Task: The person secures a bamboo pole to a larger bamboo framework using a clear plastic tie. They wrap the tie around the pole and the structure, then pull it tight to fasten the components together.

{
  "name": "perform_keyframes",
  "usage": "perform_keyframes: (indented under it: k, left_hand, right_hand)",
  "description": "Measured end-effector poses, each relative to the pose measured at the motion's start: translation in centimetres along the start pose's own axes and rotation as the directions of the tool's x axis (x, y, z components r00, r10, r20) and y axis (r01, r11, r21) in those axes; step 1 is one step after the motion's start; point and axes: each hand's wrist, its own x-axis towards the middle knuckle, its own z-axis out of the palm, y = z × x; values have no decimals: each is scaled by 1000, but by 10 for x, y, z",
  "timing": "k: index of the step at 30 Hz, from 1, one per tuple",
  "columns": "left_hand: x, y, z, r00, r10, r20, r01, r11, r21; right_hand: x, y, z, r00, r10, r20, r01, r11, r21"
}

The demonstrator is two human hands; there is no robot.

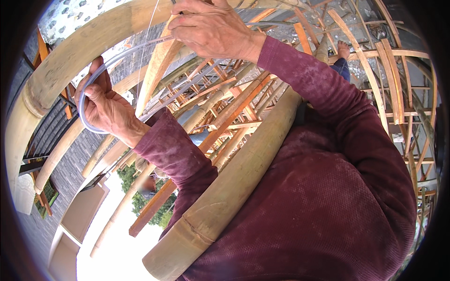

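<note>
A clear plastic hose point(125, 52) runs in a curve between my two hands. My left hand point(110, 105) is closed around its bend, thumb against the fingers, and the hose loops down past the palm. Higher up and to the right, my right hand point(213, 30) is closed on the hose beside a pale wooden post point(157, 70). Its fingertips are partly hidden near the top edge, with a small dark bit between them that I cannot make out. A thin white string point(146, 47) hangs between the hands, close to the post.
A thick bamboo pole point(234, 187) crosses close in front of my body; another bamboo pole point(51, 89) arches at the left. Several wooden battens point(243, 103) form a framework below. Another person's bare foot point(343, 49) rests among the beams at the right. A blurred person point(148, 186) is lower left.
</note>
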Motion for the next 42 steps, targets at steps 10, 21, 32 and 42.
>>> perform_keyframes:
  k: [10,21,32,42]
  left_hand:
    - [0,2,3,999,-14,-42,14,1000,-9]
    - [-1,0,3,999,-13,-29,12,1000,-17]
    - [0,1,2,1000,-14,-20,14,1000,-10]
    - [0,2,0,1000,-1,-9,1,1000,24]
  right_hand:
    - [2,-1,0,1000,0,7,0,999,34]
    - [1,2,-1,1000,-1,9,1,999,41]
    - [1,1,0,1000,-5,0,5,1000,26]
    - [2,0,0,1000,13,-6,-12,999,49]
